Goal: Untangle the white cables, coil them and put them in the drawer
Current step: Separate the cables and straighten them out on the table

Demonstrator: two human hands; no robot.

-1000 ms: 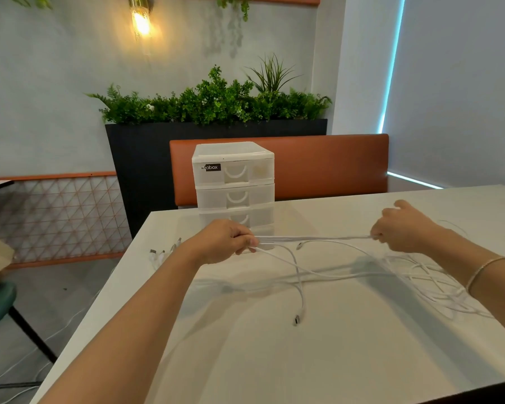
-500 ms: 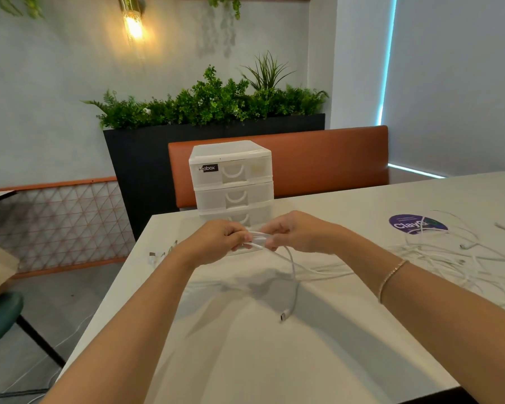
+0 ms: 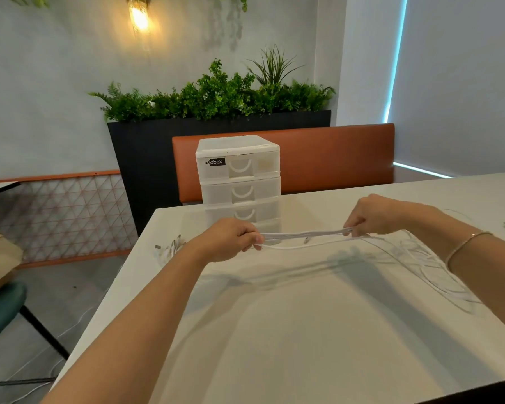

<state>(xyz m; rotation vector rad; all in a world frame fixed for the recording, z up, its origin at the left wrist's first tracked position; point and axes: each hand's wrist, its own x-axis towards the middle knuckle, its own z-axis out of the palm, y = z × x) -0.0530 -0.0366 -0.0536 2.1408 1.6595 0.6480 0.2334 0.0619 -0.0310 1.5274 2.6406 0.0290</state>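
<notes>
A bundle of white cable [image 3: 302, 236] is stretched level above the white table [image 3: 303, 330], folded into several strands. My left hand [image 3: 231, 239] grips its left end and my right hand [image 3: 375, 215] pinches its right end. From my right hand more white cable [image 3: 429, 263] trails down in loose, blurred loops onto the table. The white plastic drawer unit [image 3: 239, 182] stands at the table's far edge, right behind the bundle, with all its drawers closed.
Several cable plugs [image 3: 169, 247] lie near the table's far left corner. An orange bench back [image 3: 333, 158] and a black planter with greenery [image 3: 216, 97] stand behind the table. A teal chair [image 3: 0, 310] is on the floor at the left.
My right hand has moved away to the right from my left hand, drawing the cable bundle out straight again. The plug end that hung below the hands is no longer hanging there.
</notes>
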